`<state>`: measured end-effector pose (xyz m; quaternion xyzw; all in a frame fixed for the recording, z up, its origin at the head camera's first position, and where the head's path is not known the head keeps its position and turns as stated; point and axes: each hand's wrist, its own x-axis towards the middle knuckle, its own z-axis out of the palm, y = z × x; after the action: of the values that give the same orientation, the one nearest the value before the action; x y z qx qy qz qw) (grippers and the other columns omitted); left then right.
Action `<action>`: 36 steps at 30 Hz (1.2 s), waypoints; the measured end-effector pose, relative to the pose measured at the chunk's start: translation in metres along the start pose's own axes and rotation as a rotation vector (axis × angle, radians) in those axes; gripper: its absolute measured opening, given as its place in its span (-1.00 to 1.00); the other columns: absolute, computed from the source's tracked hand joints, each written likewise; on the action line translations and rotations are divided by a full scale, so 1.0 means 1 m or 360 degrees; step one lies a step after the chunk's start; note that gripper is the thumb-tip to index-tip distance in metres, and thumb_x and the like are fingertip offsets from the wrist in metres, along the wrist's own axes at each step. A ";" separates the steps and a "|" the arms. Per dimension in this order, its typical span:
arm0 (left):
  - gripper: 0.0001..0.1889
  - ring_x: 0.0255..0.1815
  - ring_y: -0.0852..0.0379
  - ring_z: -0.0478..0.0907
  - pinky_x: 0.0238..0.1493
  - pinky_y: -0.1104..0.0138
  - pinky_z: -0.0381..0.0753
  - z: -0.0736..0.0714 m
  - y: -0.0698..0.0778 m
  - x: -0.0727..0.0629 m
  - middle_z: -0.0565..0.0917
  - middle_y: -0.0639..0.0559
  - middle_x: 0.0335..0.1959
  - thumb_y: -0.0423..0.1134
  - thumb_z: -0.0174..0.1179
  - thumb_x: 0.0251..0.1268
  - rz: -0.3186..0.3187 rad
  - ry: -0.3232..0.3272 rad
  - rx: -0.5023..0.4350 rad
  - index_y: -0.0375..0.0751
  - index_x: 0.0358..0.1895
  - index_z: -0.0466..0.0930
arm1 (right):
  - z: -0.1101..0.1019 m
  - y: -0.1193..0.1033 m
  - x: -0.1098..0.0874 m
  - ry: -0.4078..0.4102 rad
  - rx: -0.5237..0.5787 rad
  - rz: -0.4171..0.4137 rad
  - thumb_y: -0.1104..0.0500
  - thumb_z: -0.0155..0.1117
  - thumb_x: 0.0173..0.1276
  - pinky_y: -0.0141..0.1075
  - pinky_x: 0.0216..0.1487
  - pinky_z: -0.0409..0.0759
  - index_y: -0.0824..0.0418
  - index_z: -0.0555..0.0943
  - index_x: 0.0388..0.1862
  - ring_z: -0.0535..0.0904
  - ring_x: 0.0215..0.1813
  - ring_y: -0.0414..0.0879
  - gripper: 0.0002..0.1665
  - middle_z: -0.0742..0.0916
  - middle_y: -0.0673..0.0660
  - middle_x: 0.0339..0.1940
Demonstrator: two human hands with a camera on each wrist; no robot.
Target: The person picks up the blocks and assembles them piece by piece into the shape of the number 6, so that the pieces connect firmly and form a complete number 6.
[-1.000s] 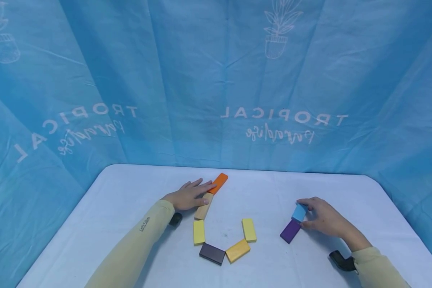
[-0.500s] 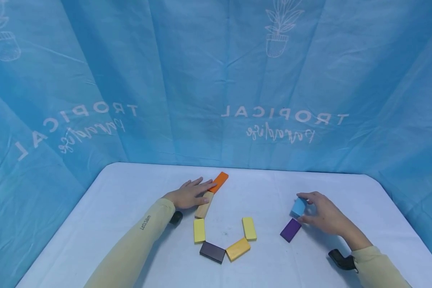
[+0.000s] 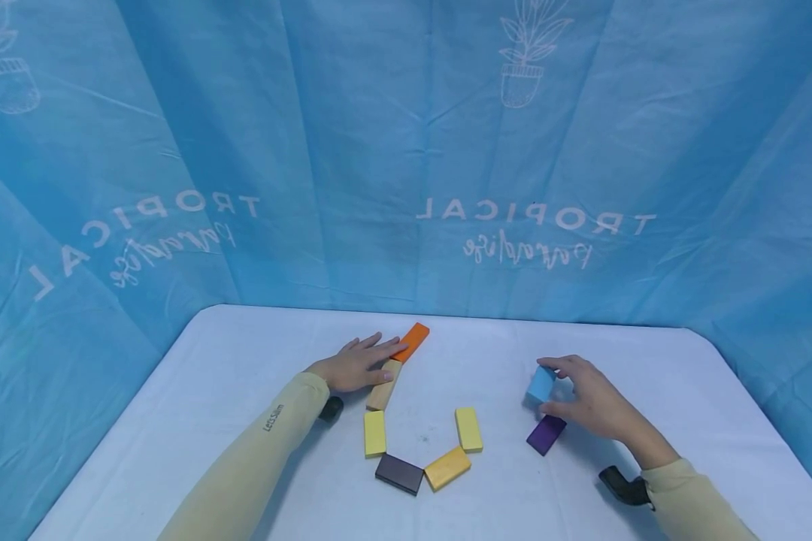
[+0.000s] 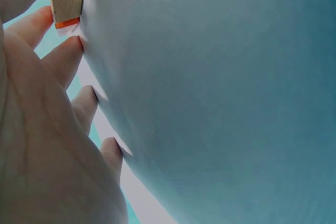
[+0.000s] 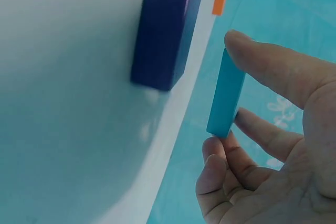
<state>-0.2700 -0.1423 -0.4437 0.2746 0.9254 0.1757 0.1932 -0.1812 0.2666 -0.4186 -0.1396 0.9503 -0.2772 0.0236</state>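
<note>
Between thumb and fingertips my right hand [image 3: 592, 398] pinches a light blue block [image 3: 540, 385], lifted off the table in the right wrist view. Just below that hand lies a purple block [image 3: 546, 434]. My left hand [image 3: 355, 366] rests with fingers spread and straight; its index fingertip touches an orange block [image 3: 416, 340], and its thumb lies on a natural wood block [image 3: 383, 391]. Those two blocks meet end to end. A yellow block [image 3: 374, 433], a dark block [image 3: 399, 474], a golden-yellow block [image 3: 447, 469] and another yellow block [image 3: 469, 430] continue the curved row.
A white cloth covers the table [image 3: 298, 481], whose far edge meets a blue printed curtain [image 3: 379, 150]. Black wrist devices are strapped near the left sleeve [image 3: 264, 443] and the right sleeve [image 3: 697, 500].
My right hand has lifted the light blue block away from the purple block's end and carried it left. The left hand and the row of blocks stay as they were.
</note>
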 end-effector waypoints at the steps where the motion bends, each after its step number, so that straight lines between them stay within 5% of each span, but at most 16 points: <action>1: -0.30 0.66 -0.10 -0.24 0.58 -0.10 -0.28 0.000 0.000 0.000 0.03 0.07 0.65 0.19 -0.05 0.55 -0.0001 0.0001 0.0000 0.11 0.63 0.04 | 0.001 -0.002 0.001 0.0000 -0.0004 -0.0004 0.06 0.57 0.17 0.14 0.04 0.62 0.25 0.48 0.39 0.53 0.17 0.25 -0.17 0.57 0.32 0.23; 36: -0.29 0.66 -0.08 -0.26 0.58 -0.09 -0.28 -0.001 0.000 -0.001 0.02 0.11 0.65 0.22 -0.06 0.54 -0.0009 -0.0013 0.0008 0.15 0.64 0.02 | 0.034 -0.043 0.030 -0.0042 0.0086 -0.0152 0.18 0.57 0.14 0.06 0.10 0.61 0.17 0.49 0.39 0.52 0.21 0.12 -0.19 0.57 0.16 0.23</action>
<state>-0.2692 -0.1427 -0.4426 0.2730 0.9259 0.1719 0.1967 -0.1949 0.2061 -0.4238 -0.1877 0.9344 -0.3017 0.0266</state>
